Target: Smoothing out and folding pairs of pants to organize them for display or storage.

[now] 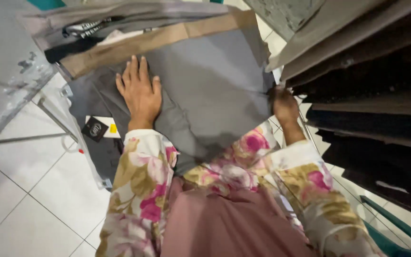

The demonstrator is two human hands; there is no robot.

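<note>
Two hands, both mine, both on one grey cloth (215, 81).

Nearest: my floral sleeves (139, 190) and a dusty-pink skirt (224, 223), low in the view.

Left hand (140, 93): flat, fingers spread a little and pointing away from me, palm pressed on the cloth's left part. It holds nothing; it only presses.

Right hand (284, 105): closed on the cloth's right edge, knuckles up, blurred; I cannot tell how much cloth is in the grip.

Grey cloth: lies spread in front of me, long axis running left to right between my hands. Its near edge hangs down toward my waist. Its far edge meets a tan cloth (158, 40), which lies beneath it and slants up to the right.

Left of the cloth: a black tag (95, 129) with a small yellow mark, hanging just below the cloth's left corner. Beyond it, a thin metal frame (55, 119) and white floor tiles (29, 190), open room on that side.

Right: a stack of dark folded cloths (372, 109), close against my right hand; tight room there.

Far: more folded cloth, grey and black (101, 24), behind the tan one.
</note>
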